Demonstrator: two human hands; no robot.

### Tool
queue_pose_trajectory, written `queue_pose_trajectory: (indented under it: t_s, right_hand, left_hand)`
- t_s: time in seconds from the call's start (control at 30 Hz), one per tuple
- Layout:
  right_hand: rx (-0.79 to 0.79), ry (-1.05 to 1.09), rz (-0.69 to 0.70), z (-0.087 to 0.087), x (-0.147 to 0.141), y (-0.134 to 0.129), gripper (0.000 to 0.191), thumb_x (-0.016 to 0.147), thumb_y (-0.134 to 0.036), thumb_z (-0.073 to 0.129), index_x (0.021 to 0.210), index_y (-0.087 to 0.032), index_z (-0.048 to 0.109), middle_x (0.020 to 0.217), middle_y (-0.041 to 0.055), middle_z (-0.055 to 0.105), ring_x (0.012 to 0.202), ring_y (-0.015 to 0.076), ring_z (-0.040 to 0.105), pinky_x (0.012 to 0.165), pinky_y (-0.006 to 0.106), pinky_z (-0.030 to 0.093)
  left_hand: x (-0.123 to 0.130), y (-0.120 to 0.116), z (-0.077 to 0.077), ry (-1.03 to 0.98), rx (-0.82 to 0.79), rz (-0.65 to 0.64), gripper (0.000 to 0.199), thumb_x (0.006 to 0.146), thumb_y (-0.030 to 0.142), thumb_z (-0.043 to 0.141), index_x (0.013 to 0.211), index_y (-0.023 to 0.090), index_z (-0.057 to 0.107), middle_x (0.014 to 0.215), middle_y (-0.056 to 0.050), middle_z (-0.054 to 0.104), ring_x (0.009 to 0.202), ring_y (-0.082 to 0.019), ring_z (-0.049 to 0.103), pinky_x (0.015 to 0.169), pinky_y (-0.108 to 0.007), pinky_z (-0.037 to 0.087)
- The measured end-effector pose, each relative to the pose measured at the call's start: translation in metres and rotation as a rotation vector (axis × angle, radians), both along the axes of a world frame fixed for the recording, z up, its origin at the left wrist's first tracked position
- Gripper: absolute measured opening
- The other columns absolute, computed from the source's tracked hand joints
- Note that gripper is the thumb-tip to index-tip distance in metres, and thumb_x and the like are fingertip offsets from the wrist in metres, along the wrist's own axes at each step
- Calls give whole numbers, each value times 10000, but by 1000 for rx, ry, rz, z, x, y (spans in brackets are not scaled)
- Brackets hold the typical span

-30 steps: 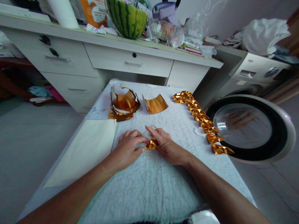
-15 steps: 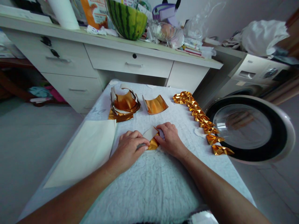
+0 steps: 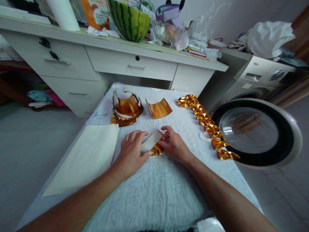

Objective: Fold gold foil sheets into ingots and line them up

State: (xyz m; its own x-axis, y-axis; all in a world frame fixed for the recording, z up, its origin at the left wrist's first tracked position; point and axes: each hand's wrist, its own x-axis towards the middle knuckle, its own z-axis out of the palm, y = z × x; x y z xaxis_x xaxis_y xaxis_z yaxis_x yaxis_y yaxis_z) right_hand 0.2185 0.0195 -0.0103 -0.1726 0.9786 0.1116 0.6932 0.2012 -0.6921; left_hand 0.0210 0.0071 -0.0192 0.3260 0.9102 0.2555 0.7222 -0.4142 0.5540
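A partly folded sheet of gold foil paper, pale on its back, lies on the cloth-covered table between my hands. My left hand holds its left side, thumb at the lower edge and fingers along the upper left. At its right edge, my right hand pinches the gold part between thumb and fingers. Beyond them rests a single curved gold sheet. Further left is a curled stack of gold sheets. A row of folded gold pieces runs down the table's right side.
Pale paper lies at the table's left. Behind stands a white drawer desk with a cut watermelon and clutter on top. A washing machine's open round door is beside the table's right edge.
My left hand has opened wider and its fingers have moved up and left on the sheet, showing more of the pale side. The gold part looks more creased.
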Motion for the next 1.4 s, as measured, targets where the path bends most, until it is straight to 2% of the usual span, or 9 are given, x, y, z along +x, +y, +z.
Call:
queue_pose_trajectory:
  t_s: [0.1,0.2,0.4,0.63,0.77,0.93,1.17,1.27,1.4]
  right_hand:
    - [-62,120,41,3,3,0,239,811,-171,583,1049,-193,567,686,-54,528,616,111,483,606,241,369]
    - [-120,259,52,5,6,1,75,832,-232,567,886,-186,590,693,-34,548,628,113,495,590,235,379]
    - [-277,610,72,4,6,1,175,779,-320,620,857,-186,538,743,-20,593,667,123,557,627,243,440]
    - [-294,540,76,5,6,-2,169,750,-285,642,814,-191,516,717,-33,554,662,116,526,599,228,430]
    - [-271,602,108,8,4,-5,256,757,-241,643,947,-212,474,722,-56,537,606,94,495,525,194,374]
    - [-257,647,140,10,1,-8,383,802,-219,604,1129,-256,408,648,-99,482,500,76,423,453,169,299]
    - [-166,656,60,6,-7,-9,117,798,-255,630,790,-198,529,627,-61,477,530,76,428,490,190,338]
    - [-167,679,14,3,-11,-9,130,787,-272,655,762,-190,558,632,-46,523,536,79,454,501,196,355]
    - [-178,662,-12,3,-14,-12,148,776,-302,682,765,-186,590,623,-38,548,512,74,449,473,195,339]
  left_hand:
    - [0,0,-1,-22,-15,-9,625,770,251,654,1336,220,389,1297,-106,547,1211,-306,464,1019,-499,356]
    - [-2,-1,1,-74,-86,16,688,764,243,659,1378,199,352,1191,-117,606,1145,-308,526,1008,-520,360]
    - [-3,2,6,-421,-321,-12,588,810,239,607,1351,254,380,947,-28,650,881,-217,652,815,-381,499]
    - [-3,5,12,-710,-346,85,554,784,229,636,1286,268,403,952,11,536,730,-132,642,631,-257,514]
    - [-5,6,13,-812,-324,142,362,771,247,660,1070,236,456,964,19,547,674,-93,612,595,-218,476]
    - [-7,7,16,-780,-383,162,141,792,275,642,827,194,532,748,38,603,676,-119,598,609,-224,453]
    - [-7,7,16,-717,-362,206,142,815,311,643,859,178,618,747,18,661,673,-142,634,627,-253,492]
    - [-6,7,15,-715,-361,179,184,830,339,634,904,172,652,839,-13,696,735,-161,671,673,-276,531]
    - [-4,3,14,-694,-335,109,327,816,353,656,1092,177,642,1116,-69,671,821,-174,693,768,-329,572]
